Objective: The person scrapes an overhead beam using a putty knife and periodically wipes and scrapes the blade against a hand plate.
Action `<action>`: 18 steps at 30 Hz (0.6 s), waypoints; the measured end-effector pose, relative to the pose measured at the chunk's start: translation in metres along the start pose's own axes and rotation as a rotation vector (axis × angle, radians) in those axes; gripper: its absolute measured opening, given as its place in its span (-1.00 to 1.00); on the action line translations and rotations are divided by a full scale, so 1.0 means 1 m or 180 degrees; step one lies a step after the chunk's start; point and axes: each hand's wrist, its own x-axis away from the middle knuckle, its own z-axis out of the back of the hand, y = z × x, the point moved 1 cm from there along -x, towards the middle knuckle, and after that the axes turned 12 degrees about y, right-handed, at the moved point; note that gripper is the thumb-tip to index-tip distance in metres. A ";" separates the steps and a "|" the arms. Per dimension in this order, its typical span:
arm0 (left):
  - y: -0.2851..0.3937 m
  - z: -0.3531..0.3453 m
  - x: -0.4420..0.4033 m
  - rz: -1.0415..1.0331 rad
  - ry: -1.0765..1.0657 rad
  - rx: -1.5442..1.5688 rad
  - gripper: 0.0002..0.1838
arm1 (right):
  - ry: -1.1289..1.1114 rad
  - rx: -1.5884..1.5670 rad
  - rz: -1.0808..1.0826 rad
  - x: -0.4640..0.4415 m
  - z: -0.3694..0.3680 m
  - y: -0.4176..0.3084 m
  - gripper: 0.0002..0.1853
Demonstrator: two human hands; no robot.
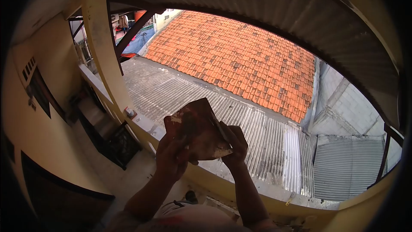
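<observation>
A brownish-red, box-shaped object (198, 129) is held up in front of me, tilted, between both hands. Its surface is worn, with a dark smudge in the middle and pale patches at two corners; in this dim light I cannot tell its material. My left hand (171, 157) grips its lower left side, fingers closed against it. On the lower right edge, my right hand (236, 146) is closed around it, with the fingers partly in shadow. The object's far side is hidden.
Below runs a low balcony wall (206, 172), with a small container (129, 111) on its ledge by a pillar (98, 38). Beyond are a corrugated roof (184, 90) and an orange tiled roof (240, 60). Dark furniture (105, 139) stands along the walkway at left.
</observation>
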 end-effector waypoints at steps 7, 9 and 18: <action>-0.001 0.008 -0.015 -0.0240 -0.0247 0.0574 -0.69 | -0.0678 0.0556 0.0531 0.035 0.005 0.031 -0.59; 0.005 0.015 -0.031 -0.0826 -0.0276 0.0269 -0.67 | -0.0807 0.0313 -0.0018 0.059 -0.007 0.020 -0.53; 0.052 0.013 -0.028 -0.4989 0.0185 -0.3242 -0.56 | -0.0255 -0.0734 -0.3013 0.089 0.011 0.074 -0.83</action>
